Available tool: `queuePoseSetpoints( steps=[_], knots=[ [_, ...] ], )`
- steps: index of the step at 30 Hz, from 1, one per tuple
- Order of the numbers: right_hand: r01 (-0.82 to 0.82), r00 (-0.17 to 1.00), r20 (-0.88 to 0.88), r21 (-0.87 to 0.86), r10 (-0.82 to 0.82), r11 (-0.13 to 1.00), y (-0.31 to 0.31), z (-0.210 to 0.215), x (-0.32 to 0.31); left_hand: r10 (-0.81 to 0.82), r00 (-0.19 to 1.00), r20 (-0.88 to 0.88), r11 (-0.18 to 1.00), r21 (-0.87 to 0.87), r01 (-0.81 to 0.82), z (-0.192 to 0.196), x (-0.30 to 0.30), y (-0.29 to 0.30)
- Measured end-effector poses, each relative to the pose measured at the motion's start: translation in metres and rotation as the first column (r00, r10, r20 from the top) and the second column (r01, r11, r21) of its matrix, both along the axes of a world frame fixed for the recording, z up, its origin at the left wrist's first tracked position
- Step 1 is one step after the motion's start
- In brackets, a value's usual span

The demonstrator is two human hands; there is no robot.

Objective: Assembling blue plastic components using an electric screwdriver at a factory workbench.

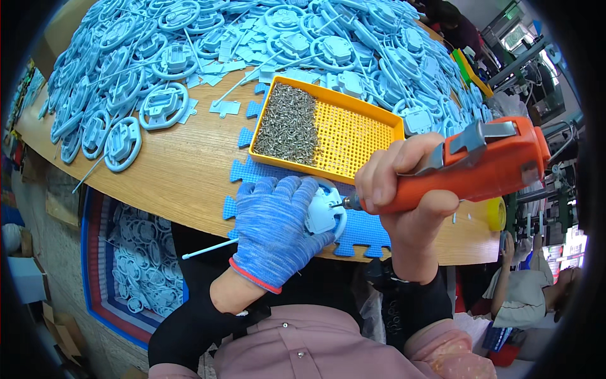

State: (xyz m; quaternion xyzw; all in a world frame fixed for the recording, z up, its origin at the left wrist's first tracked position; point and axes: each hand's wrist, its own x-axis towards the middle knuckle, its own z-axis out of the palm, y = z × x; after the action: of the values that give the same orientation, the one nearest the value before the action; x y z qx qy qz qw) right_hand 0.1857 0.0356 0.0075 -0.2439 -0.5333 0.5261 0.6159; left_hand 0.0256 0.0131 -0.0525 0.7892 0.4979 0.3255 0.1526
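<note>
My left hand (274, 221), in a blue knitted glove with a red cuff, presses a light blue plastic ring-shaped part (320, 215) onto a blue foam mat (363, 230). A thin pale blue rod sticks out to the left beneath that hand. Bare and closed, my right hand (407, 183) grips an orange electric screwdriver (470, 167). The driver lies nearly level, its bit tip at the right side of the part's central block. Whether a screw sits under the tip is too small to tell. Glove and fingers hide part of the ring.
Just beyond my hands is a yellow perforated tray (353, 136) with small metal screws (287, 123) heaped at its left. Similar blue parts (170, 60) pile across the wooden table (208, 145). A blue-rimmed bin (88, 252) of parts stands below left. Another person (527, 284) is at right.
</note>
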Motion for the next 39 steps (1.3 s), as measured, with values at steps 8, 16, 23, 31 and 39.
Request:
queuePoseSetpoints(
  steps=[8, 16, 23, 31, 39],
  knots=[
    [0.011, 0.990, 0.138, 0.077, -0.022, 0.997, 0.003, -0.004, -0.007, -0.043, 0.999, -0.011, 0.998, -0.043, 0.042, 0.000, 0.002, 0.004],
    [-0.011, 0.997, 0.075, 0.131, 0.001, 0.991, 0.002, 0.006, -0.001, -0.021, 1.000, 0.007, 1.000, -0.016, 0.021, -0.001, -0.001, 0.000],
    [-0.056, 0.998, 0.004, 0.148, 0.056, 0.987, -0.006, 0.013, -0.007, -0.138, 0.984, 0.116, 0.982, 0.147, 0.120, -0.003, -0.008, 0.001],
    [-0.178, 0.983, -0.015, 0.156, 0.182, 0.972, -0.030, 0.043, 0.017, -0.226, 0.868, 0.442, 0.966, 0.217, 0.141, 0.003, -0.005, -0.020],
    [-0.283, 0.949, -0.077, 0.225, 0.306, 0.932, -0.023, 0.045, 0.016, -0.252, 0.758, 0.601, 0.961, 0.062, 0.270, -0.005, -0.010, -0.023]
  ],
)
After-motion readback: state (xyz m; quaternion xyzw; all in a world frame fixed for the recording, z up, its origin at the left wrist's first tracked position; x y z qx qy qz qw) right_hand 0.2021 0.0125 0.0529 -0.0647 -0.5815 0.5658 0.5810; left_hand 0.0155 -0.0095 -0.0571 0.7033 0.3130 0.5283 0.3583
